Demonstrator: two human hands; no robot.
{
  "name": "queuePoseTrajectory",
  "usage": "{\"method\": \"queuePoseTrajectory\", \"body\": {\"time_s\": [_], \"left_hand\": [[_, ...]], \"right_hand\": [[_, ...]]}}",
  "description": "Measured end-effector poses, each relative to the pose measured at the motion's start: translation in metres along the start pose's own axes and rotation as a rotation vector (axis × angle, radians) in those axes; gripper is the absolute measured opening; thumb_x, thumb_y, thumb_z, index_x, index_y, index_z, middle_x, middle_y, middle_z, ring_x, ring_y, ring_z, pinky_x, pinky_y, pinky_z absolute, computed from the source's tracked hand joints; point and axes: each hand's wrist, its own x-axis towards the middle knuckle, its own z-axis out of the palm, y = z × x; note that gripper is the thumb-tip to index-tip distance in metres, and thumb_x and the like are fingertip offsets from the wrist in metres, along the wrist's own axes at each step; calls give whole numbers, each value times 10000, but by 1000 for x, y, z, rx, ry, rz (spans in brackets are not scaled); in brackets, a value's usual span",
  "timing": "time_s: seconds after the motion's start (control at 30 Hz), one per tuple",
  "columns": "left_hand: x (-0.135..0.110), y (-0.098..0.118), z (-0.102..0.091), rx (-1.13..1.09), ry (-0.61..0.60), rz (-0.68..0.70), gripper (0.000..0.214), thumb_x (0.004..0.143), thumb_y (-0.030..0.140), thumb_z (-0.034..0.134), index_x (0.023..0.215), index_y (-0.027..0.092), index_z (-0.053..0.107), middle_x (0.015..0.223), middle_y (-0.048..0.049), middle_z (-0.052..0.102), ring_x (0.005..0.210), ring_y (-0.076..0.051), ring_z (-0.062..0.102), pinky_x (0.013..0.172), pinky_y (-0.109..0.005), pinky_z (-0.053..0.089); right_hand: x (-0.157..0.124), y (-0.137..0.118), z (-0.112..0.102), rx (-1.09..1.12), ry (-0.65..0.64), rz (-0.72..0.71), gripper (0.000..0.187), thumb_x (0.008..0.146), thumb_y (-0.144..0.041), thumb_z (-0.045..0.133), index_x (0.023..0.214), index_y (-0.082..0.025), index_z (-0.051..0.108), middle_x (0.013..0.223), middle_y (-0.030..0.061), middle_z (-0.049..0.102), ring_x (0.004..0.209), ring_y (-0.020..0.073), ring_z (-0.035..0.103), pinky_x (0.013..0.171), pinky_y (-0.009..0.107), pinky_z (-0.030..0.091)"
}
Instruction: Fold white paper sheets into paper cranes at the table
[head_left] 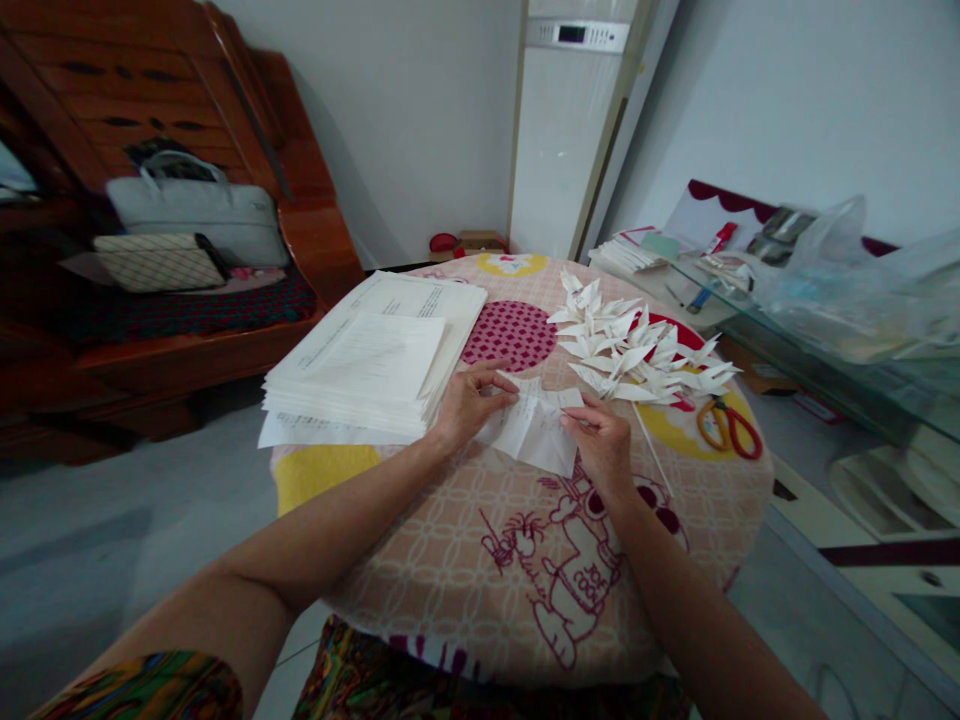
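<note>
My left hand [466,402] and my right hand [602,445] both pinch a creased white sheet of paper [534,430] lying on a round table with a patterned cloth [465,560]. The left fingers hold the sheet's upper left edge, the right fingers its right edge. Just beyond the sheet lies a pile of several folded white paper shapes [637,350]. A thick stack of white paper [375,360] sits on the table's left side, close to my left hand.
Orange-handled scissors [726,425] lie at the table's right edge, with a thin white stick [651,448] beside my right hand. A wooden bench with bags [187,225] stands at left. A glass-topped table with clutter [817,300] is at right, a white appliance [562,130] behind.
</note>
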Motion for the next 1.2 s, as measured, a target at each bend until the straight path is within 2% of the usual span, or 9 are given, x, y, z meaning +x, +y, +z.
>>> {"method": "queuePoseTrajectory", "body": {"time_s": [0.1,0.23,0.3,0.4,0.5,0.57,0.77,1.0,1.2], "left_hand": [[-1,7,-1,45,28,29,68,688,196,790,755,204,778,1336,-81,619,1298,-294,510,1164,-482,291],[-2,15,-4,118,58,95,42,701,214,789,737,233,778,1283,-57,642,1296,-294,490,1165,-496,286],[-1,17,-5,97,51,112,33,702,231,791,729,239,774,1183,-55,684,1223,-280,539,1126,-476,338],[-1,17,-5,9,12,99,39,707,255,786,728,229,766,975,-53,723,1010,-237,624,1001,-399,439],[-2,16,-4,-6,-35,103,66,727,283,772,731,218,758,836,-37,717,850,-205,635,899,-346,468],[-3,16,-4,27,-64,93,92,743,304,762,732,213,753,811,-34,720,826,-205,637,890,-340,466],[-3,12,-4,28,-103,94,247,714,332,806,943,242,780,1023,-50,740,1009,-230,638,984,-353,444],[1,1,-1,-79,-121,185,131,782,348,765,792,217,763,921,-60,725,904,-199,652,883,-327,485],[-8,22,-3,48,-115,162,136,816,347,723,811,217,760,876,-58,721,867,-208,642,884,-333,478]], "right_hand": [[-1,-2,0,-50,60,-60,125,707,-301,747,794,-238,810,1312,111,659,1125,300,636,991,478,480],[-1,-11,-2,-75,64,-205,105,773,-293,707,803,-262,803,1194,81,722,1114,272,649,1031,463,461],[-1,-16,-3,-73,37,-245,122,806,-287,684,833,-270,801,1114,76,748,1056,261,674,1007,451,482],[-2,-20,-4,-49,-2,-272,140,832,-279,666,870,-277,800,1069,70,759,1021,255,688,972,434,505],[-3,-21,-3,-34,-20,-282,141,835,-274,666,874,-280,801,1048,67,765,999,255,693,946,428,517],[-3,-20,-2,-30,-31,-273,133,826,-277,673,858,-285,801,1030,62,769,982,255,697,940,429,520],[-2,-21,-1,78,-52,-181,115,794,-272,692,821,-290,803,978,41,779,949,254,706,927,421,527],[-1,-20,-2,180,-63,-116,100,790,-283,708,820,-288,803,941,30,780,915,249,707,882,395,534],[-4,-29,-3,66,-71,-210,117,818,-290,676,854,-276,786,938,44,774,908,249,703,888,400,529]]}}
